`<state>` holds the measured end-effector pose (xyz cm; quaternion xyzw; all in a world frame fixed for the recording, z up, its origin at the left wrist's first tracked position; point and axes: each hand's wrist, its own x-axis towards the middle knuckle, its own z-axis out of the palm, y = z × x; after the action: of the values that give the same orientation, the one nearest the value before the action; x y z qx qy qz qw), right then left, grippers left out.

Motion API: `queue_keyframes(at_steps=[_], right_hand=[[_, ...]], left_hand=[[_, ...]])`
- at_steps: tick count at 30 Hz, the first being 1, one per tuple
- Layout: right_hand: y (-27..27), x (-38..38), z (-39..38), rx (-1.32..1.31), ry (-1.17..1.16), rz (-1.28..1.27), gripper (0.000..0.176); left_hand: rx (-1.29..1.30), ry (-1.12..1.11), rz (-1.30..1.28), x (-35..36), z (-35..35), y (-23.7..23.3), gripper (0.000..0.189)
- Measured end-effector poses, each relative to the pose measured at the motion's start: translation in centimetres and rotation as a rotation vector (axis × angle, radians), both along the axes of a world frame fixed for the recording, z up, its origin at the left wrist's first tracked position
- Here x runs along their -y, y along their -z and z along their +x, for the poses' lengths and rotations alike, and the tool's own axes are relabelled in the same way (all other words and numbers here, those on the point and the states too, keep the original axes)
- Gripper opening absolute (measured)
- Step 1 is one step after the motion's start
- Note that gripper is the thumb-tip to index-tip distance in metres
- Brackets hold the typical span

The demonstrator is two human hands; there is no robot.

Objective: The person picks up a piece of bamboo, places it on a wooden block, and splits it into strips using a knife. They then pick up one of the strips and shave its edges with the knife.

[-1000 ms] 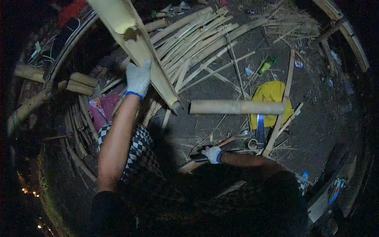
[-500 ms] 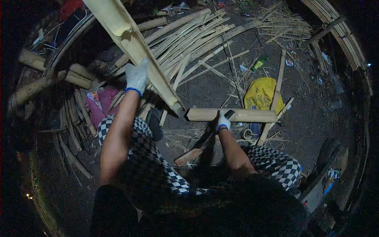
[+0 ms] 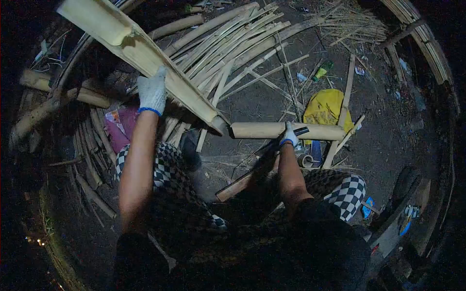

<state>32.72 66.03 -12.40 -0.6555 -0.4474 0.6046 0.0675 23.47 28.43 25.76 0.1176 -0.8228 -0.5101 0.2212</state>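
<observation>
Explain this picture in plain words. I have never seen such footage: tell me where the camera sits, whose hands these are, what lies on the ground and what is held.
There is no machine here. A person works with two gloved hands, and one camera worn on their head looks down at them; its wide lens bends the edges. The left hand grips a long split bamboo that slants up to the top left. The right hand is closed round a dark tool, too dim to identify, right against a short bamboo tube lying crosswise. On the dirt ground lie a heap of bamboo strips and a yellow cloth. The checkered trousers are the person's own legs.
</observation>
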Motion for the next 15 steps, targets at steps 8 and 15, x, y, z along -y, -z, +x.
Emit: queue_keyframes(at_steps=[8,15], right_hand=[[-3.4,2.2,1.0,-0.048,-0.046,0.043,0.093],[-0.5,9.8,-0.2,-0.348,-0.414,0.141,0.092]], left_hand=[[-0.039,-0.044,-0.024,1.2,-0.3,-1.5,0.06],[-0.185,-0.031,0.143,-0.6,-0.5,-2.1,0.068]])
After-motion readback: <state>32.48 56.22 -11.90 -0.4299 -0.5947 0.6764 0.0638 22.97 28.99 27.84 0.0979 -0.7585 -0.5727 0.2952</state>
